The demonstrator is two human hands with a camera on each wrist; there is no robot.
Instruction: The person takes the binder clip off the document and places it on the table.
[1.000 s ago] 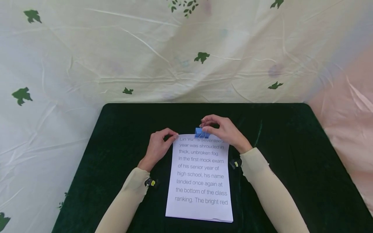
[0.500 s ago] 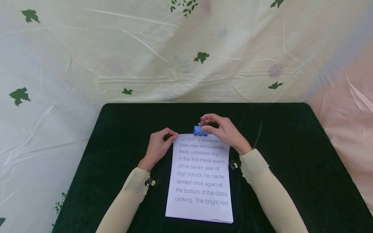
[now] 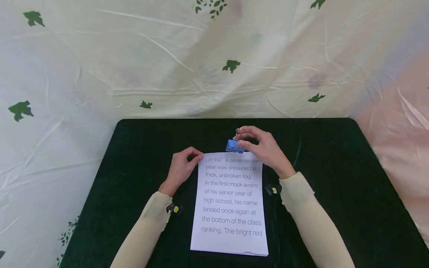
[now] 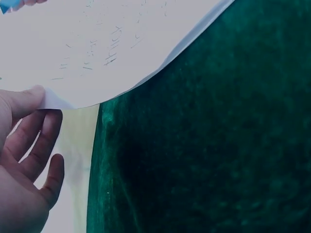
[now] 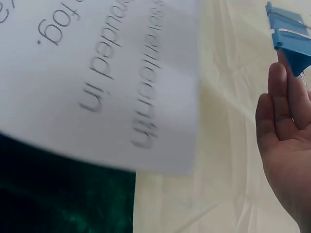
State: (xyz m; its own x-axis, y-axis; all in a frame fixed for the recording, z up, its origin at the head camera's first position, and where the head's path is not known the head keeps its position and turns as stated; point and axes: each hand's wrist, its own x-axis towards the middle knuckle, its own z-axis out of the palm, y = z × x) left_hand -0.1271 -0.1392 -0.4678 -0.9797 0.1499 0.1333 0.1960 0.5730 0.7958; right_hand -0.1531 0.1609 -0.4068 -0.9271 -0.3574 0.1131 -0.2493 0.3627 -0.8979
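Observation:
A stack of printed white paper (image 3: 230, 206) has its near end on the dark green table, with its top edge raised. My left hand (image 3: 182, 166) pinches the top left corner; in the left wrist view, the thumb (image 4: 26, 99) lies over the sheet and the other fingers are below. My right hand (image 3: 269, 152) grips a blue binder clip (image 3: 232, 146) by its wire handles, just beyond the paper's top edge. Seen from the right wrist, the clip (image 5: 290, 31) is apart from the paper (image 5: 97, 87), with a gap between them. How far its mouth is spread I cannot tell.
The table (image 3: 335, 167) is covered in green velvet-like cloth. Behind it hangs a pale curtain (image 3: 187, 56) with green leaf-like prints, and a pink sheet (image 3: 405, 149) hangs at the right. A small dark camera is strapped at each wrist.
The right hand has drawn the blue binder clip off the paper's top edge, moving it away and slightly right. The left hand still pinches the corner, almost unmoved.

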